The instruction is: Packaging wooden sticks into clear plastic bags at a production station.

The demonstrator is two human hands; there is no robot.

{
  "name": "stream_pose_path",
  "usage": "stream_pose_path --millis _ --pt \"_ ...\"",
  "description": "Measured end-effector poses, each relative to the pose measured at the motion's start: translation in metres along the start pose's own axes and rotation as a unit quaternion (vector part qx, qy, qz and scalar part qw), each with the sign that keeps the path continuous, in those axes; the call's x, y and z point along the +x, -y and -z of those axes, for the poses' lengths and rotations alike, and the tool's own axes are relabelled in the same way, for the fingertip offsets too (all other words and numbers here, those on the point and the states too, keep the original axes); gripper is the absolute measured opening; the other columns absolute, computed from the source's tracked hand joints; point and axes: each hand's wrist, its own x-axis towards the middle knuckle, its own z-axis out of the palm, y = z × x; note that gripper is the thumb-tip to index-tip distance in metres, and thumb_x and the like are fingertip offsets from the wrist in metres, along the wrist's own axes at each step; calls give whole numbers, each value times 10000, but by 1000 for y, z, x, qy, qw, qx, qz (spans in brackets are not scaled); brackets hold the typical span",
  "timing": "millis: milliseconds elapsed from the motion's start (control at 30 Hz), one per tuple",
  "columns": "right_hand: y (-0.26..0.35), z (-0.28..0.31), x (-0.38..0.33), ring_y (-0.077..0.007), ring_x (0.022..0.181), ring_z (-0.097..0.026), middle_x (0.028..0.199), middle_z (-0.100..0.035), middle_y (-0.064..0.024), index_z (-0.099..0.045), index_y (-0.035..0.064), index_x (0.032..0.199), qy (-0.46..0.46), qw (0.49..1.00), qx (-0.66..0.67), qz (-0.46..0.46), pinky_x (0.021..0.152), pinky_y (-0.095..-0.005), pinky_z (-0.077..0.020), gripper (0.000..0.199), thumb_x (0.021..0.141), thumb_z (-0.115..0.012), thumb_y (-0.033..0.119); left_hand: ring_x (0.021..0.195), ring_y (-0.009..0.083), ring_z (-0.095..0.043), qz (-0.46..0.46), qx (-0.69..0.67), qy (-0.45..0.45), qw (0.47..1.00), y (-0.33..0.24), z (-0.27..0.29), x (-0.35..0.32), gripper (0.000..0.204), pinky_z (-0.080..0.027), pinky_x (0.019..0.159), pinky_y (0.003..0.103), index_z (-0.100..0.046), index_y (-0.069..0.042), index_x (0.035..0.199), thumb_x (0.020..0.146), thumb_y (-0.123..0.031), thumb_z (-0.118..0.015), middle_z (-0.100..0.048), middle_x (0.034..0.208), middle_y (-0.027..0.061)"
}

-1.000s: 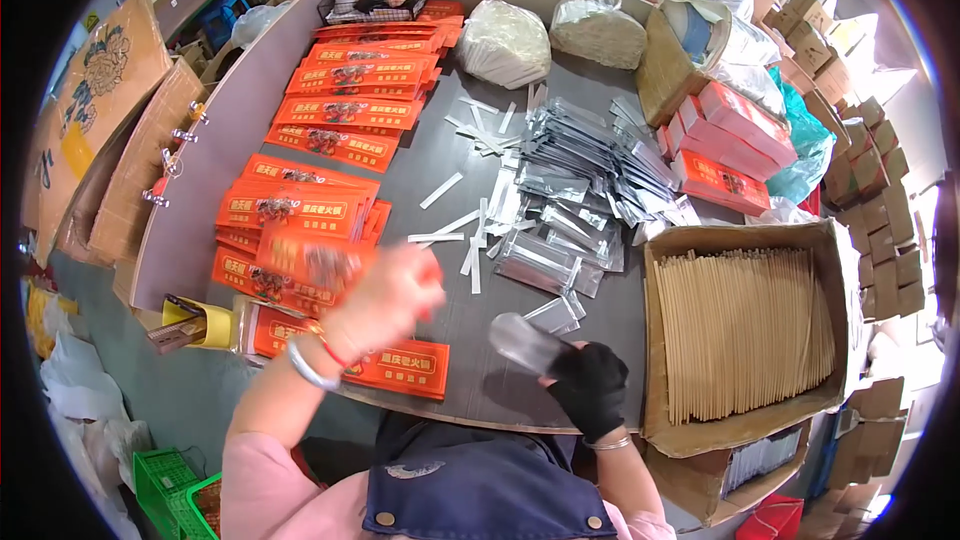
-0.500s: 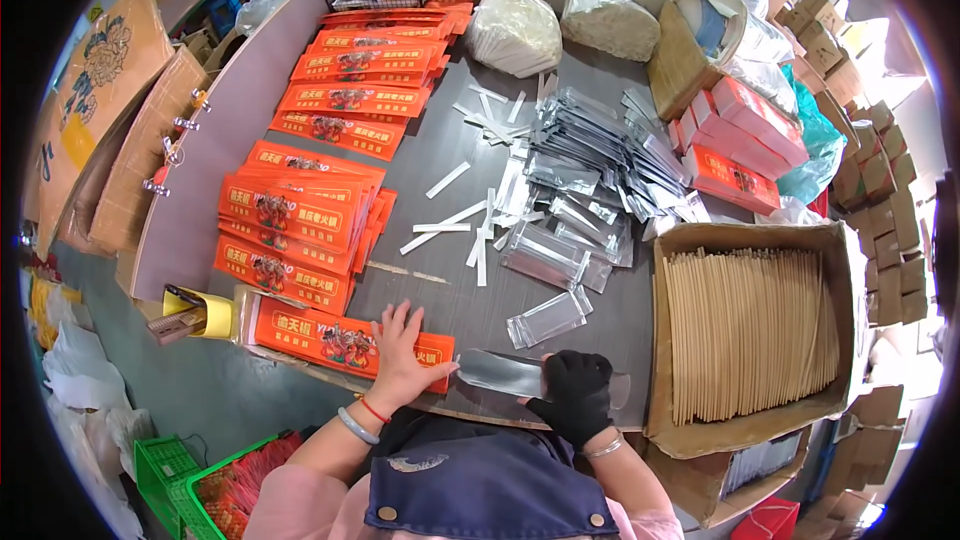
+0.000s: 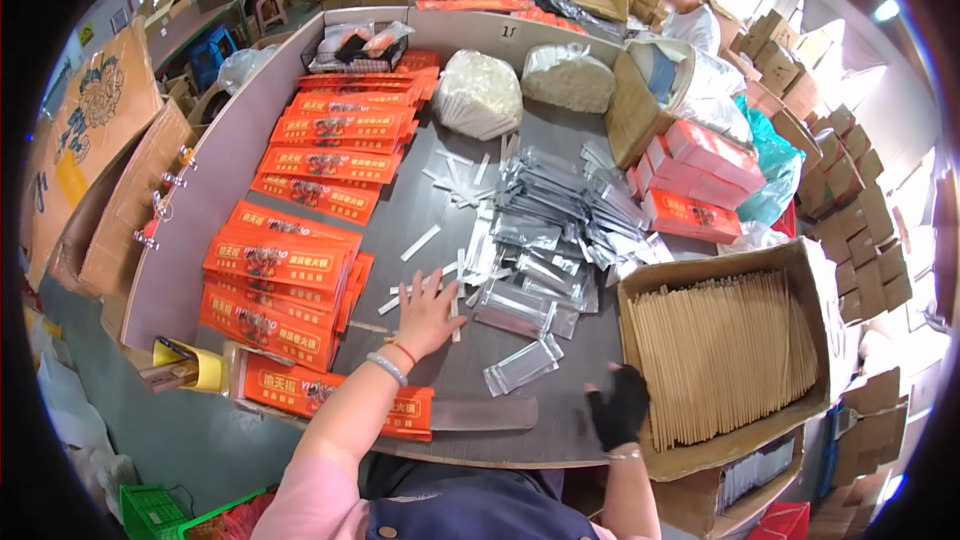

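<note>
My left hand (image 3: 430, 318), bare with fingers spread, is over the white strips (image 3: 456, 328) in the middle of the table. My right hand (image 3: 618, 410), in a black fingerless glove, is beside the left wall of a cardboard box; its fingers are apart and hold nothing visible. Beneath my left forearm, a printed orange sleeve (image 3: 285, 385) lies along the table's front edge. A clear plastic pouch (image 3: 490, 413) sticks out of its right end. Wooden chopsticks (image 3: 720, 355) fill the cardboard box (image 3: 632, 305) on the right. Clear flat packets (image 3: 523, 363) lie between my hands.
Stacked orange sleeves (image 3: 270, 260) line the left side. A heap of silvery packets (image 3: 560, 195) covers the centre. Two wrapped white bundles (image 3: 478, 95) and red-white boxes (image 3: 695, 215) stand farther back. Another person (image 3: 690, 15) is beyond the table.
My left hand has left the orange sleeve and moved up to the white strips. My right hand has let go of the clear pouch and moved right. The pouch now sits at the sleeve's end.
</note>
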Motion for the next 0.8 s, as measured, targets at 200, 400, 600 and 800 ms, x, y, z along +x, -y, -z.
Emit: stream_pose_path --millis 200,400,600,800 --pt "-60 32 -29 -396 996 -534 1017 -566 -196 -559 7 1015 25 963 -172 -204 859 -494 -428 381 786 -712 271 1304 412 -345 -108 30 -39 993 -11 18 -53 605 -274 1060 598 -558 -146 1255 721 -312 -790 -412 1415 147" --pt "-75 16 -31 -366 991 -536 1006 -558 -176 -540 14 1032 -39 965 -169 -198 843 -475 -435 337 813 -676 230 930 307 -583 14 -31 -28 999 -8 15 -50 223 -423 780 461 -656 -112 859 718 -236 -776 -632 935 84" --pt "-71 17 -18 -337 975 -544 987 -550 -167 -517 28 980 92 927 -252 -263 825 -453 -456 247 811 -628 168 748 328 -610 22 -86 -52 995 -8 20 -39 112 -464 661 442 -643 -79 783 756 -144 -731 -622 773 111" --pt "-66 16 -22 -318 972 -544 976 -546 -149 -502 45 958 56 928 -273 -247 803 -431 -470 245 798 -632 177 833 326 -616 -28 -237 -117 964 -51 26 19 95 -496 730 403 -604 -54 810 784 -73 -693 -616 858 134"
